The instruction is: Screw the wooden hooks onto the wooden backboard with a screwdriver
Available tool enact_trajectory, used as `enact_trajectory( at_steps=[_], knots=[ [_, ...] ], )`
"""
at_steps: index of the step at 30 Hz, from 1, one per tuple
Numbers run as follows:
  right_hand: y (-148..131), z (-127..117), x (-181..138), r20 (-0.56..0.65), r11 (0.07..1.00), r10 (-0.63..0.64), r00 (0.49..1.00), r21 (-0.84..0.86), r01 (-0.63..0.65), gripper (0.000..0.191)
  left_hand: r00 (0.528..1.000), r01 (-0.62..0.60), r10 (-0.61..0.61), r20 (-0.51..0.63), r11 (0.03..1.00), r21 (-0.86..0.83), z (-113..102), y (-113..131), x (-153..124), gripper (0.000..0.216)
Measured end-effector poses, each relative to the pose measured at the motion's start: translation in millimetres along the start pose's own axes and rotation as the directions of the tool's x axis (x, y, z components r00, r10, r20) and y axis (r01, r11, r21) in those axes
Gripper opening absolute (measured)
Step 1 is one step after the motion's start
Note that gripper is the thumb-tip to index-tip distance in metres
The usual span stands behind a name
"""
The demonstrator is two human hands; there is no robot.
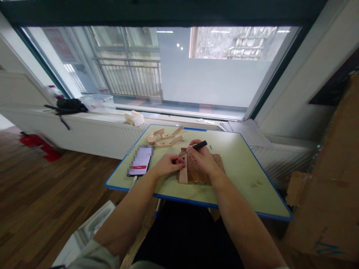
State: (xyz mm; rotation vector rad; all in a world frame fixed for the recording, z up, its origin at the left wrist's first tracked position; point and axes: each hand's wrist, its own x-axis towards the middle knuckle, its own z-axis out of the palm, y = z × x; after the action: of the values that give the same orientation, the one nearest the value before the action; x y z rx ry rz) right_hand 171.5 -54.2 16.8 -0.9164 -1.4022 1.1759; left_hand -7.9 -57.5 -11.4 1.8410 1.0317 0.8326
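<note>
My right hand (202,156) grips a screwdriver (200,145) with a black handle. Its thin shaft points left, toward the fingers of my left hand (169,164). Those fingers are drawn together over a pale wooden strip (183,176); whatever is between them is too small to make out. The strip lies along the left side of a brown wooden board (196,173) with a rough, grained surface. Dark spots like holes show in the strip near my left fingertips. Curved pale wooden pieces (168,142) with holes lie farther back on the table.
A phone (140,160) with a white cable lies left on the blue-edged table (246,179). A small dark metal piece (211,147) sits behind the board. A radiator (106,132) and window stand beyond. Cardboard boxes (322,186) rise at the right; a fire extinguisher (42,146) is at the left.
</note>
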Motion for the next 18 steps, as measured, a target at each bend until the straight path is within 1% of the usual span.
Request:
enact_trajectory(
  at_steps=[3, 6, 9, 11, 14, 18],
  knots=[
    [-2.0, -1.3, 1.5, -0.024, 1.000, 0.008, 1.000, 0.028, -0.008, 0.032, 1.000, 0.007, -0.007, 0.008, 1.000, -0.029, 0.8, -0.5, 0.1, 0.022],
    [-4.2, -3.7, 2.6, -0.047, 0.993, 0.067, 0.997, 0.102, -0.062, 0.034, 1.000, 0.002, -0.002, 0.002, 0.997, -0.072, 1.1, -0.4, 0.2, 0.021],
    [-7.5, -5.4, 2.2, -0.026, 0.969, 0.115, 0.993, 0.224, -0.107, 0.030, 1.000, -0.004, 0.004, 0.000, 0.996, -0.087, 1.0, -2.2, 0.7, 0.021],
    [-9.0, -5.8, 1.7, -0.020, 0.960, 0.125, 0.992, 0.254, -0.116, 0.026, 1.000, -0.009, 0.009, -0.005, 0.997, -0.077, 1.1, -4.1, 0.9, 0.020],
    [-8.8, -5.4, 1.5, -0.014, 0.981, 0.099, 0.995, 0.168, -0.095, 0.026, 1.000, -0.008, 0.008, 0.007, 0.998, -0.068, 1.7, -6.4, 1.0, 0.021],
    [-5.6, -4.7, 2.2, 0.024, 1.000, 0.001, 1.000, 0.025, -0.002, 0.023, 0.999, 0.020, -0.018, 0.031, 0.996, -0.084, 2.2, -7.1, 1.2, 0.024]
  ],
)
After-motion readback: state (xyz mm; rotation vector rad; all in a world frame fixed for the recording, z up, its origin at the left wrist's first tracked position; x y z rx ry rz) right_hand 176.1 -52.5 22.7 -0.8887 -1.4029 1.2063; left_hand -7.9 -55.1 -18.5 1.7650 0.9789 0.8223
